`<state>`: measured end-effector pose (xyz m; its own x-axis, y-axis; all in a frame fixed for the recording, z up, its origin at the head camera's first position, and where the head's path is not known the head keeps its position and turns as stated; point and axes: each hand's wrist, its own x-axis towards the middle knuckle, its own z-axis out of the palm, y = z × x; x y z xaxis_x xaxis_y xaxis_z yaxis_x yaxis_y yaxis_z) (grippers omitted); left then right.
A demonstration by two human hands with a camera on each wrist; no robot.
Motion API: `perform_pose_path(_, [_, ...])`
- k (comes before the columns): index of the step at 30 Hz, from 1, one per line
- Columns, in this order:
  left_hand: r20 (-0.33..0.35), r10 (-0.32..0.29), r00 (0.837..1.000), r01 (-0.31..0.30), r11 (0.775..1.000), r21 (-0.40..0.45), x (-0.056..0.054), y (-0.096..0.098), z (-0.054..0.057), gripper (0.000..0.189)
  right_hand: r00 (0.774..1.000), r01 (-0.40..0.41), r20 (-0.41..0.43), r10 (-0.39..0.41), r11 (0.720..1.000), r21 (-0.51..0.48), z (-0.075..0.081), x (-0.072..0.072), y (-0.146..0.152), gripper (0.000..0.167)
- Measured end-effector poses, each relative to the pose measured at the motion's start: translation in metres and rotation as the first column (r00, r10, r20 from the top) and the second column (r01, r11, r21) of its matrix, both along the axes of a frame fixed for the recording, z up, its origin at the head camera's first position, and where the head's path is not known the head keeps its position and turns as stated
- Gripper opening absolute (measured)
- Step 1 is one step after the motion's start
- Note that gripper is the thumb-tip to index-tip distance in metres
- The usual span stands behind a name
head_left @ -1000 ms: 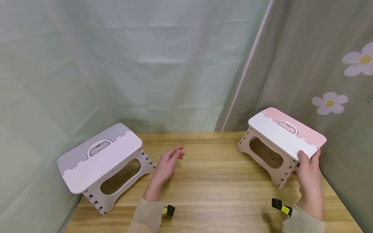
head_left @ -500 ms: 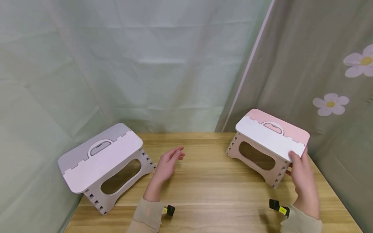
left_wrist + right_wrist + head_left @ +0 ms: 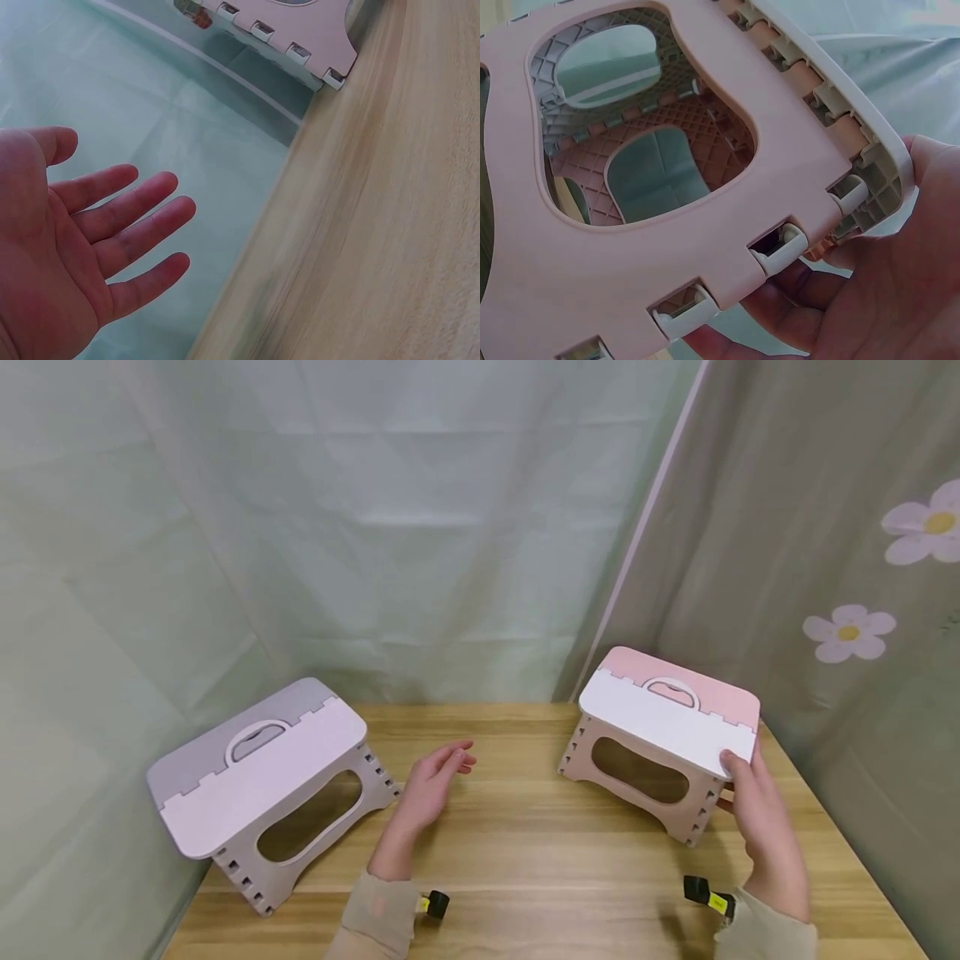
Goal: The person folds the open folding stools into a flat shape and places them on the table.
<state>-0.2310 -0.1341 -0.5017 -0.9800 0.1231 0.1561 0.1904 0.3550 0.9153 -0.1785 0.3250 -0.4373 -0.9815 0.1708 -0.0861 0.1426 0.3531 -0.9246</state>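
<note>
At the right of the head view a folding step stool (image 3: 660,718), half pink and half white on top with pink legs, stands unfolded. My right hand (image 3: 765,822) grips the near right corner of its top. The thumb lies on the white panel; in the right wrist view the fingers (image 3: 795,300) curl under the edge beside the hinged leg. My left hand (image 3: 431,785) is held over the table with relaxed, spread fingers and nothing in it, as the left wrist view also shows. Left of it stands a second folding step stool (image 3: 262,768), grey and pale lilac, also unfolded.
Both stools stand on a wood-grain table (image 3: 525,860). Pale green curtains (image 3: 420,527) hang behind it and on the left, and a grey-green curtain with flowers (image 3: 780,527) on the right. Each wrist wears a strap with a black camera piece (image 3: 437,904).
The pink and white stool has moved left across the table and turned slightly, with my right hand still gripping its corner. My left hand and the grey stool have stayed in place.
</note>
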Motion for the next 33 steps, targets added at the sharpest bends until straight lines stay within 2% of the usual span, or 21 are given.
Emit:
perform_pose_path(23, [-0.005, -0.042, 0.999, 0.042, 0.999, 0.0, 0.0, 0.005, -0.005, 0.043, 0.998, -0.069, -0.01, 0.069, 0.997, 0.018, 0.0, -0.003, -0.017, 0.065])
perform_pose_path(29, [-0.009, -0.033, 0.999, 0.033, 0.999, -0.009, 0.0, 0.005, -0.005, 0.044, 0.997, -0.073, -0.001, 0.073, 0.997, 0.018, 0.001, -0.004, -0.021, 0.066])
perform_pose_path(33, [0.006, -0.046, 0.999, 0.046, 0.999, -0.016, 0.003, 0.009, -0.004, 0.044, 0.997, -0.079, -0.002, 0.079, 0.997, 0.018, 0.0, -0.004, -0.023, 0.066])
